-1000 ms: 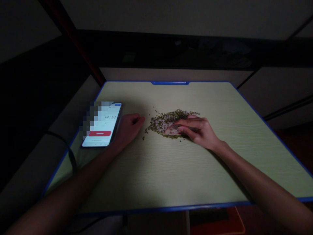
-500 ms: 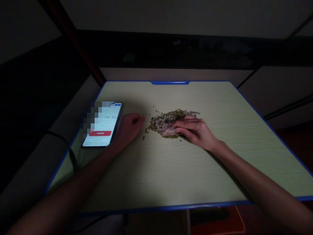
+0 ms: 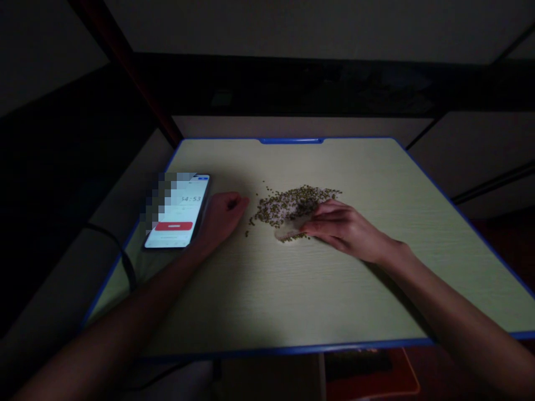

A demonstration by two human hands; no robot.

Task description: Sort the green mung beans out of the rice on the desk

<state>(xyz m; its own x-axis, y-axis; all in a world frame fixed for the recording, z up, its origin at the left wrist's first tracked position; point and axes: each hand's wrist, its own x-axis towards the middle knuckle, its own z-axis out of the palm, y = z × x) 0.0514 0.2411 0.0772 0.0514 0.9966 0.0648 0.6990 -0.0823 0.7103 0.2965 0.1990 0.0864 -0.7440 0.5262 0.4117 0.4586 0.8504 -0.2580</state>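
Remotely, I have my right hand pinching a translucent piece mid-frame, where mung beans and pale grains lie mingled, seemingly no portion set aside yet, my left hand loosely fisted beside the smartphone.

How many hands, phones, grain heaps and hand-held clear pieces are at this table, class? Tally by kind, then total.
Bare left hand and right hand: 2
Dark-edged rectangular phone, screen lit: 1
Spread heap of small green and pale grains: 1
Clear, round-edged piece in the right hand: 1
Total: 5
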